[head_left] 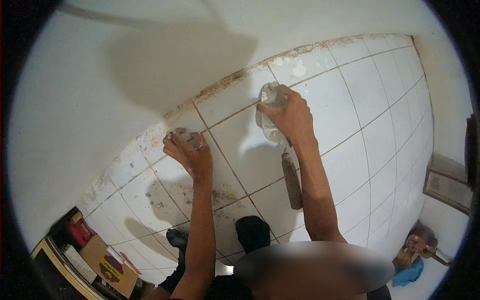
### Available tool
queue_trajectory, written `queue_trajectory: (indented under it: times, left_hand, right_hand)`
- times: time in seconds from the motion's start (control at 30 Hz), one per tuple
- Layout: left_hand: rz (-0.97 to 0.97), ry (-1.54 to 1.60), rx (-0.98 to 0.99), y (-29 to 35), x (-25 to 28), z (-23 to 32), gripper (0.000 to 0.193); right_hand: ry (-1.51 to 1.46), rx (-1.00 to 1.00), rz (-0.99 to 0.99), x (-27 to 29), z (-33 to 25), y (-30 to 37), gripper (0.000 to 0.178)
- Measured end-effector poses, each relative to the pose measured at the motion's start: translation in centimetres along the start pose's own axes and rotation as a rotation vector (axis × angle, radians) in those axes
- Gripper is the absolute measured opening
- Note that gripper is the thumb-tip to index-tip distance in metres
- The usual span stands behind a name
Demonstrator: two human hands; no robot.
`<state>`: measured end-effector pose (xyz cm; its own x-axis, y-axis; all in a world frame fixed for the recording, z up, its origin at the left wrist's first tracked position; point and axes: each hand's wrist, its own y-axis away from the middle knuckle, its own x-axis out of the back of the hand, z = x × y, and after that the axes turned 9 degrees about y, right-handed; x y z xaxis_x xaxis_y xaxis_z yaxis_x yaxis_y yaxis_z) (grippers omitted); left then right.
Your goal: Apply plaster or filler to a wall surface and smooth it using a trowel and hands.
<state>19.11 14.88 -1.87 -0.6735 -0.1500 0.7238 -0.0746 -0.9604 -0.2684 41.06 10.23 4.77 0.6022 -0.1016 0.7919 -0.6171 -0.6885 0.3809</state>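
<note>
My right hand (295, 112) is closed on a trowel, its thumb and fingers around the blade (271, 131). White paste smears the blade, and its worn wooden handle (292, 182) points back toward me beside my right forearm. The trowel is low over the white tiled floor (325, 120), its shadow close beside it. My left hand (190, 152) is at the floor's edge by the wall, fingers curled together and their tips coated with pale paste. Whatever sits between those fingertips is too small to make out.
A white wall (100, 75) meets the tiles along a stained, crumbling joint (220, 86). Grey spatter (225, 195) marks the tiles near my dark-covered feet (252, 232). A cardboard box (109, 265) stands lower left. A blue cloth (408, 273) and a framed panel (447, 190) are at right.
</note>
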Motion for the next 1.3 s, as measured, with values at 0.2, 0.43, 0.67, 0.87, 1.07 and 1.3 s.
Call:
queue_trajectory:
  times: [0.2,0.43,0.67,0.87,1.07,1.3]
  left_hand:
    - [-0.005,-0.020,0.029,0.1,-0.5,-0.4,0.037]
    - [-0.018,-0.020,0.034,0.2,-0.4,-0.5,0.044]
    - [-0.011,0.010,0.077,0.0,0.0,0.3,0.038]
    - [0.008,-0.042,-0.052,-0.3,-0.4,-0.3,0.042]
    - [-0.035,-0.022,0.018,0.1,-0.1,0.3,0.045]
    - [-0.023,0.045,0.009,0.3,-0.4,-0.8,0.046]
  right_hand:
    - [-0.009,0.034,0.054,-0.3,0.9,-0.1,0.058]
    - [0.043,0.003,-0.028,-1.3,0.4,1.0,0.064]
    - [0.003,0.009,-0.012,-1.2,-0.4,0.9,0.064]
    - [0.047,0.012,0.036,-1.5,-0.3,-0.3,0.064]
    - [0.033,0.072,0.041,-1.2,-1.1,0.5,0.057]
    - [0.015,0.101,0.081,-2.7,-0.6,0.5,0.055]
